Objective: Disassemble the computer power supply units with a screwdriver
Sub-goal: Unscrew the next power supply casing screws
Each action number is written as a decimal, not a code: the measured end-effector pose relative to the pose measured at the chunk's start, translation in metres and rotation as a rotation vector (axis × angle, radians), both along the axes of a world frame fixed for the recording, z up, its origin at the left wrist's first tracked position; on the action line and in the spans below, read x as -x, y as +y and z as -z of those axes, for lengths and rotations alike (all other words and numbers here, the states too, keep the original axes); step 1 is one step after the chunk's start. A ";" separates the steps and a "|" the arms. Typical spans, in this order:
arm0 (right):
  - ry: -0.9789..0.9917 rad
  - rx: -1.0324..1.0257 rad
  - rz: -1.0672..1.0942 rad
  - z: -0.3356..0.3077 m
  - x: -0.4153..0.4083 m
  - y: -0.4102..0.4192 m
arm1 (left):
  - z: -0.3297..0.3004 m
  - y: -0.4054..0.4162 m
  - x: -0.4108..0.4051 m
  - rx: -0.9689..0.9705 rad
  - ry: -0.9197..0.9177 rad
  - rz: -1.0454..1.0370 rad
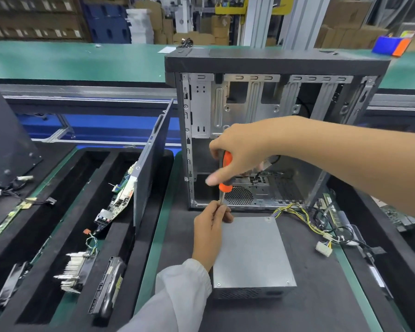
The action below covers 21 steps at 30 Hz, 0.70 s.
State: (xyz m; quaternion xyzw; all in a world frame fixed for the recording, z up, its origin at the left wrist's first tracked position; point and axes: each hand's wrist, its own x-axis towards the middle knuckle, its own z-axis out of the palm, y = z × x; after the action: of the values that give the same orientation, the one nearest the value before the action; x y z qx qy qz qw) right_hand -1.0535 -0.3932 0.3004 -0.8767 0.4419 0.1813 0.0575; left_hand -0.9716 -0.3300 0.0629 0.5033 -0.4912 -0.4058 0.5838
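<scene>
The right hand [242, 152] is curled round the orange handle of the screwdriver [225, 173], held upright. Just below it, the left hand [211, 226] pinches the metal shaft near the tip, fingers closed on it. The tip comes down at the far left corner of the grey supply unit [252, 252], which lies flat on the dark mat [321, 295] directly beside the left hand and under the right. Its cable bundle [304, 219] trails off to the right of both hands. Behind the hands stands the open, emptied case [273, 97]. A foam tray [58, 212] with stripped parts sits off to the left hand's side.
</scene>
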 end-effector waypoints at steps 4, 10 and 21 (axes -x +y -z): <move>0.041 0.251 0.070 0.006 -0.006 -0.003 | 0.001 0.000 -0.001 -0.006 -0.001 0.009; 0.115 0.086 -0.182 0.001 -0.002 -0.009 | -0.009 -0.004 -0.012 -0.016 0.005 0.129; 0.072 0.169 0.052 0.008 -0.009 -0.013 | -0.020 -0.011 -0.030 -0.038 -0.081 0.285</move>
State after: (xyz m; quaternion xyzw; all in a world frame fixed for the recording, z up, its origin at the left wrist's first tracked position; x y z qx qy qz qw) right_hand -1.0444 -0.4059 0.2922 -0.8597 0.4798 0.1731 -0.0279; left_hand -0.9416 -0.3410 0.0832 0.4554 -0.5730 -0.4733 0.4902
